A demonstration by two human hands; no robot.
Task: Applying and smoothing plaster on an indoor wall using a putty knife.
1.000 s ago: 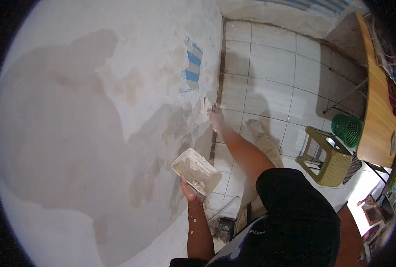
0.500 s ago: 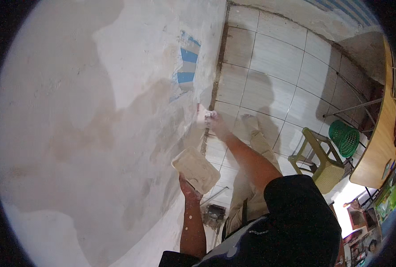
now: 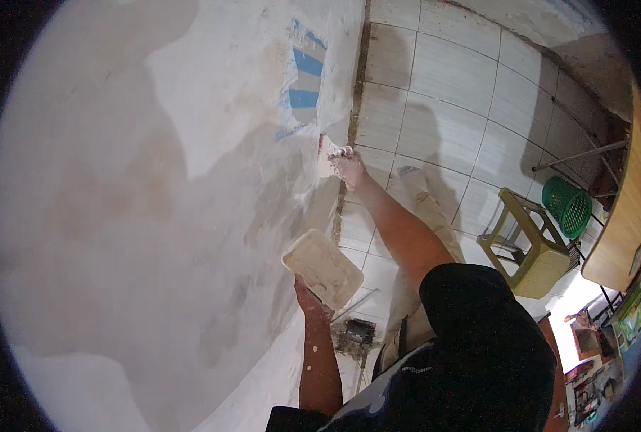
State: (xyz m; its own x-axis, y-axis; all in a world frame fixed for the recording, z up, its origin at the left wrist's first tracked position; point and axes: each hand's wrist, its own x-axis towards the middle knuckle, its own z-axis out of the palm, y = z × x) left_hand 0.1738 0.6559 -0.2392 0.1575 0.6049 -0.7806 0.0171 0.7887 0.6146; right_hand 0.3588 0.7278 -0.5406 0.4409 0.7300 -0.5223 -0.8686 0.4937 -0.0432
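Observation:
Spattered with white paste, my right hand (image 3: 350, 171) is closed around a putty knife (image 3: 326, 154). Its broad blade lies against the pale plastered wall (image 3: 111, 180), low down near the floor, just below a patch of blue and grey stripes (image 3: 305, 79). My left hand (image 3: 312, 297) grips the underside and near edge of a shallow rectangular tub (image 3: 323, 268) coated in off-white paste. The tub is tilted and held out beside the wall, nearer to me than the knife.
White floor tiles (image 3: 450, 86) run along the wall's base. At the right stand an olive plastic stool (image 3: 543, 263), a green mesh basket (image 3: 567, 207) and a light wooden table (image 3: 612, 245). A dark square recess (image 3: 360, 331) sits in the floor beyond my left forearm.
The view has shifted, so wall and floor sit higher in the picture. My right hand and the knife stay close below the striped patch; the left still holds the tub.

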